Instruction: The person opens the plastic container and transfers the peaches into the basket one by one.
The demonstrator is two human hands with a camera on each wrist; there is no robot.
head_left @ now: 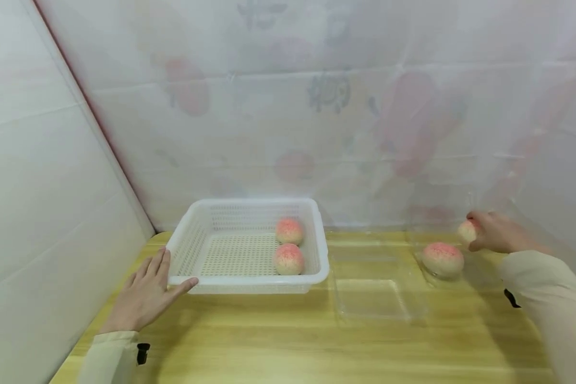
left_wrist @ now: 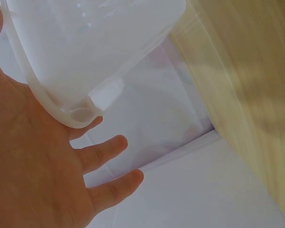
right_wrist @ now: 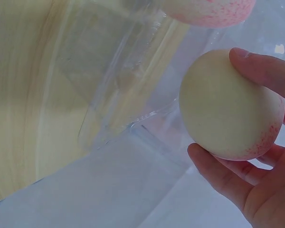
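Right hand (head_left: 496, 233) fingers grasp a half-hidden bun (head_left: 467, 231); left hand (head_left: 146, 293) fingers released against basket (head_left: 184, 242)

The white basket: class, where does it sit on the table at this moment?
In the head view the white basket sits at the table's left rear by the wall corner, with the left hand touching its near-left corner and two peach buns inside.

Table (head_left: 288, 341): pale yellow wood grain, running from the left wall to the right edge of view.
Back wall (head_left: 317, 106): covered by a translucent white sheet with faint red and blue prints showing through, creased in straight fold lines.
Left wall (head_left: 38, 186): plain white panels, meeting the back wall along a slanted reddish seam.
Light: soft, even, with faint shadows on the table.
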